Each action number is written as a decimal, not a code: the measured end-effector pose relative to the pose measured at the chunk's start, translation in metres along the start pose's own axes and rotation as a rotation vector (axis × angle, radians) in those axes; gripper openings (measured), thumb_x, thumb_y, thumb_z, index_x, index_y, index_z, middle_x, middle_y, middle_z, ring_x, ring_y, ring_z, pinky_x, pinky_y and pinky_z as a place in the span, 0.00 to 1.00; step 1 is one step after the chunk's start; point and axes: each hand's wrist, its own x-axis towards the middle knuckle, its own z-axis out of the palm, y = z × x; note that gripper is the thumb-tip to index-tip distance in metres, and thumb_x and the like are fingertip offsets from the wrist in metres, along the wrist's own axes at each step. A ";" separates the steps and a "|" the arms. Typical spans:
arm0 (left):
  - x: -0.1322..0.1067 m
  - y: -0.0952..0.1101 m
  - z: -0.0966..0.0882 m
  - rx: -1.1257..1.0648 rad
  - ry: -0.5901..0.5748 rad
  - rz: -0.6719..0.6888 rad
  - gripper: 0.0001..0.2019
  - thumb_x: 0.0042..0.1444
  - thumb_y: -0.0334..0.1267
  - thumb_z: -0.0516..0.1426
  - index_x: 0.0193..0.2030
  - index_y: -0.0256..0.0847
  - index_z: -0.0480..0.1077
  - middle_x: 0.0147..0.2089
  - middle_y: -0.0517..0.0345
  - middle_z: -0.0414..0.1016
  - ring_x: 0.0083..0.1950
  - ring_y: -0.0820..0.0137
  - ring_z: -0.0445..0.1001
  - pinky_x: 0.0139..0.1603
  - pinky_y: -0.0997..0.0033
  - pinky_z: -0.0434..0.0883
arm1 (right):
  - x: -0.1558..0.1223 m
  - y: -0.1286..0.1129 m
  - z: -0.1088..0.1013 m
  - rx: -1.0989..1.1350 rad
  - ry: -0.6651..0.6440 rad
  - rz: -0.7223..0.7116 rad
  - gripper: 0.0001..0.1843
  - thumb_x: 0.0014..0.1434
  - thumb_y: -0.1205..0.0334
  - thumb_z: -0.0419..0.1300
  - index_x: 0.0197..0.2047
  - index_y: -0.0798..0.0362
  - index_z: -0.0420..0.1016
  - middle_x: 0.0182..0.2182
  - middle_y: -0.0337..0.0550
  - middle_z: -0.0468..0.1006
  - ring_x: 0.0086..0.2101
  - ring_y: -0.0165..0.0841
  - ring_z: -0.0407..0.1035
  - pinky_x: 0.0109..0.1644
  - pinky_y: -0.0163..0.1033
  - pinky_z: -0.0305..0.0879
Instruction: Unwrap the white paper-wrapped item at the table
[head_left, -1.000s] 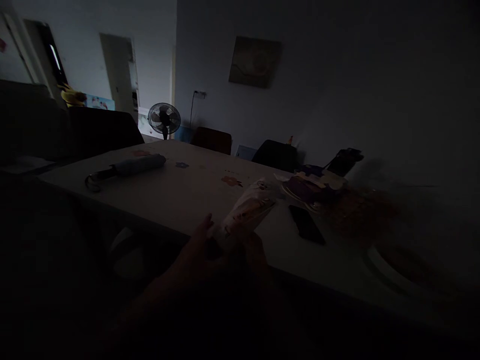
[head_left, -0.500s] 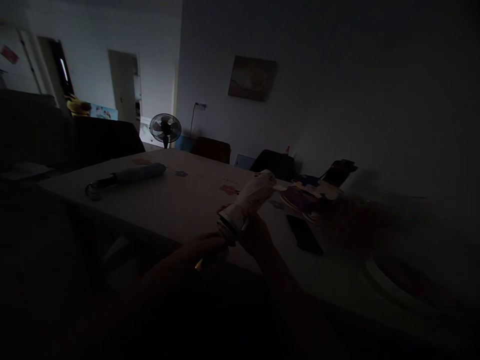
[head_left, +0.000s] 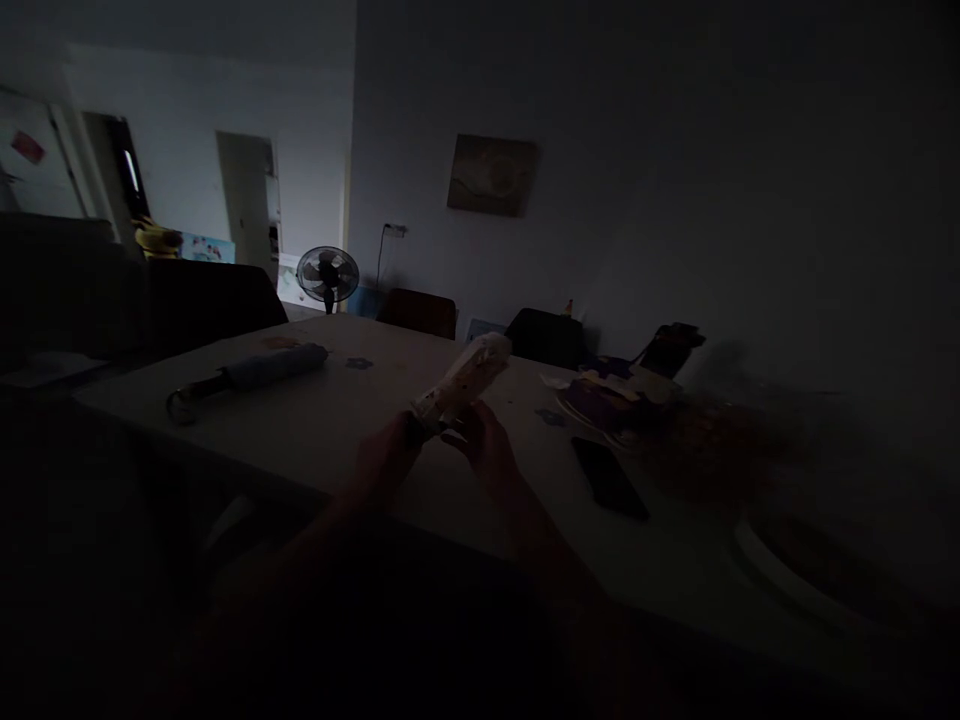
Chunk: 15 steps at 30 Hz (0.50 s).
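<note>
A pale folded umbrella (head_left: 463,384) with small dark marks is held above the table, tilted with its far end up and to the right. My left hand (head_left: 386,456) is closed around its dark handle end. Just to the right and below the umbrella is my right hand (head_left: 486,440), its fingers apart and curved. Whether those fingertips touch the fabric is hard to tell in the dim light. Beneath both hands is the table (head_left: 315,420), with a pale flower-patterned cover.
A blue-grey folded umbrella (head_left: 276,367) lies at the table's left. On the right are a dark phone (head_left: 609,478), a purple and white pile (head_left: 611,396) and a round rim (head_left: 780,570). Chairs and a fan (head_left: 328,275) stand beyond.
The pale umbrella has moved left and tipped lower, with my left hand farther forward at its handle end. My right hand has loosened from around it, fingers now apart. The view has tilted up slightly.
</note>
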 end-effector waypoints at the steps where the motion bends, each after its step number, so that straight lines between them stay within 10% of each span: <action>1: 0.000 -0.001 0.002 0.042 -0.025 0.004 0.17 0.56 0.42 0.52 0.53 0.44 0.60 0.48 0.51 0.73 0.44 0.61 0.74 0.32 0.70 0.61 | 0.000 0.004 -0.001 -0.007 0.013 0.000 0.20 0.49 0.47 0.60 0.41 0.50 0.74 0.44 0.43 0.76 0.46 0.41 0.69 0.41 0.43 0.69; 15: -0.011 -0.003 0.007 0.242 0.062 0.206 0.13 0.60 0.38 0.49 0.51 0.41 0.59 0.46 0.51 0.71 0.46 0.65 0.70 0.35 0.70 0.61 | 0.009 0.019 -0.017 -0.184 0.174 0.078 0.26 0.46 0.41 0.60 0.39 0.54 0.76 0.42 0.48 0.77 0.42 0.42 0.71 0.38 0.44 0.71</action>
